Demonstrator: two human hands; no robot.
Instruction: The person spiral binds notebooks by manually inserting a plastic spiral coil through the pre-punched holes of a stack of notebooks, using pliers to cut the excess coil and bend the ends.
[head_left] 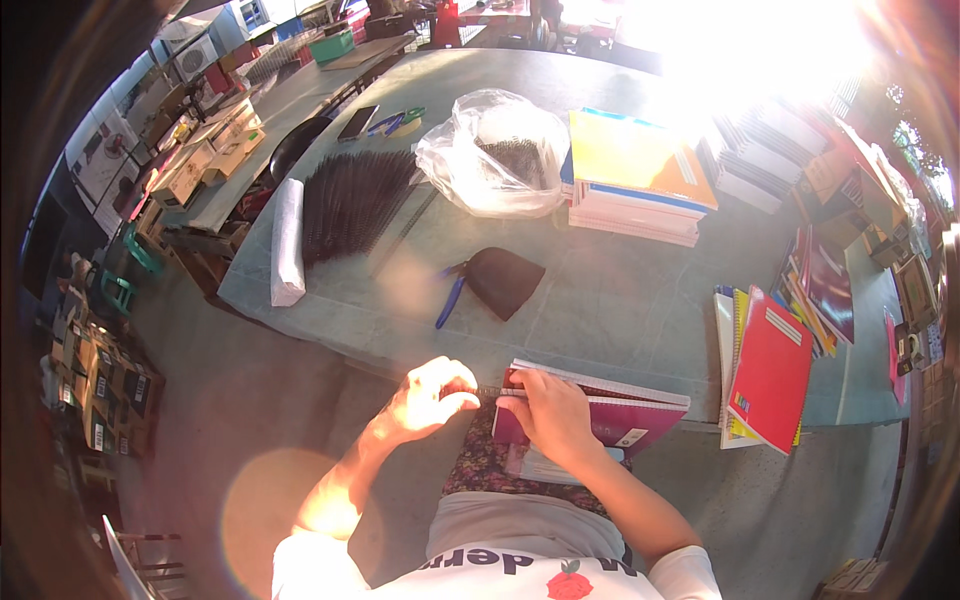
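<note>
At the near edge of the table I hold a purple-covered notebook [640,418], tilted, with its pages' punched edge upward. My right hand [552,412] is closed on its left end, fingers over the top edge and thumb at the corner. A thin dark spiral coil [488,391] runs between my two hands along that edge. My left hand [430,400], just left of the notebook, pinches the coil's outer end between thumb and curled fingers. How far the coil passes into the holes is hidden by my right hand.
Beyond my hands lie blue-handled pliers [450,302] against a dark cloth piece [505,283]. Farther off are a spread of dark coils [350,200], a white roll [288,240], a clear plastic bag [470,190] and stacked notebooks [640,160]. Red and yellow notebooks [772,370] overhang the right edge.
</note>
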